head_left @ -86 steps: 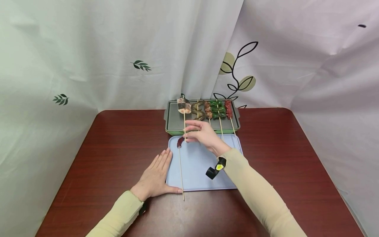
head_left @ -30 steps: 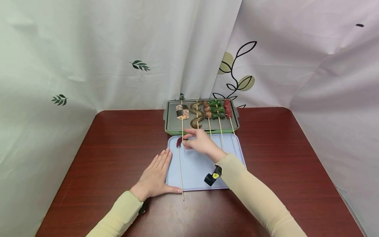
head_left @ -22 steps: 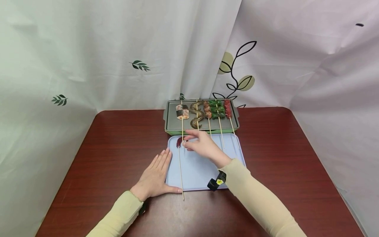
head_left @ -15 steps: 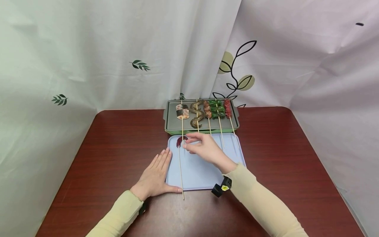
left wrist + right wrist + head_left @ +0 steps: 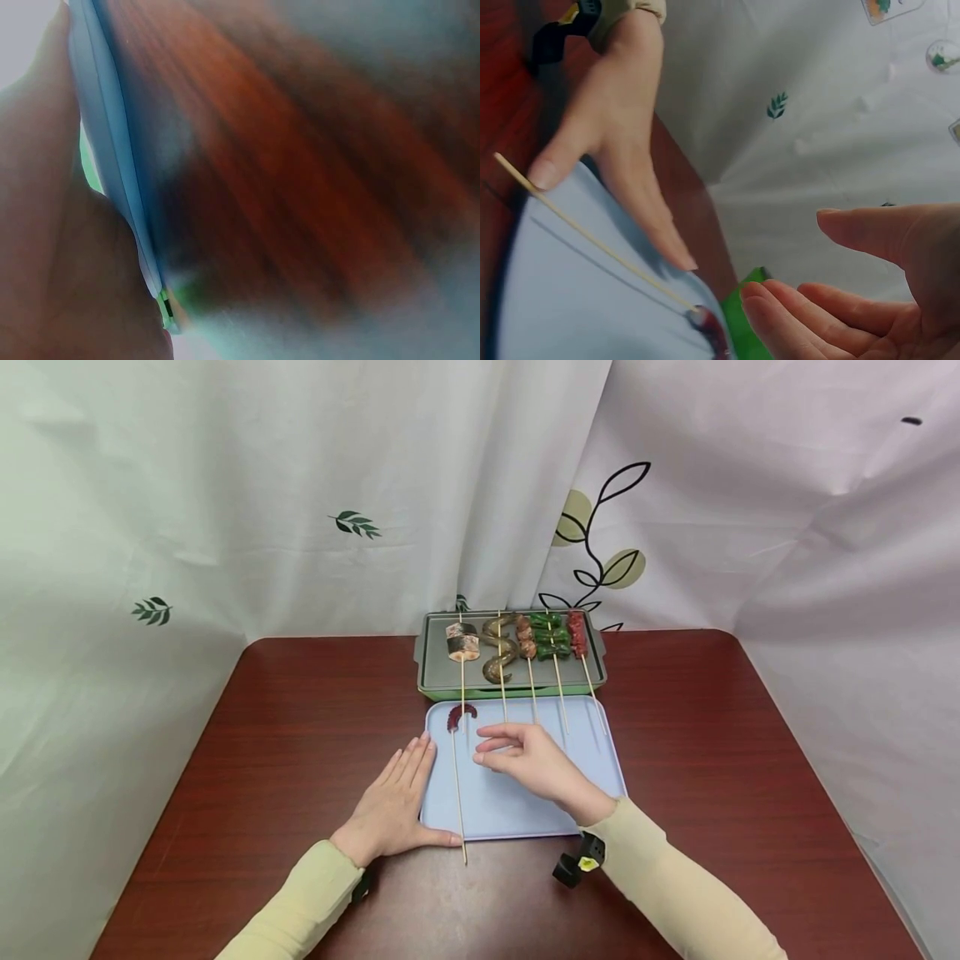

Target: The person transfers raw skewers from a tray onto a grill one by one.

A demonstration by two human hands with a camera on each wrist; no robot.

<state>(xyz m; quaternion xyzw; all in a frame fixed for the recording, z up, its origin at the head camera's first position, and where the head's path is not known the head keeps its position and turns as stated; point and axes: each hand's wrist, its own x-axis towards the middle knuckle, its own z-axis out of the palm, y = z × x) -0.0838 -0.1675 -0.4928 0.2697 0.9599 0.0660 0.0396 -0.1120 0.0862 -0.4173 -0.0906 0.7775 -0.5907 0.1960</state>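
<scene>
My left hand lies flat along the left side of a light blue tray, straight fingers at its rim and thumb by the front edge. Beside that thumb runs the stick of a skewer with a curled dark red piece, like a tentacle, resting on the tray. Over the tray's middle is my right hand, its fingers loosely bent and thumb apart from them; the right wrist view shows nothing between fingertips and thumb. Ahead of it, a fish skewer lies on the grill pan, stick reaching over the tray.
To the right of the fish, the pan bears a wavy brown skewer, a browned meat skewer, a green pepper skewer and a red meat skewer. A white curtain hangs behind the red-brown table.
The fish skewer was lowered onto the pan from my right hand, which then let go of its stick and drew back toward me over the tray. My left hand stayed put.
</scene>
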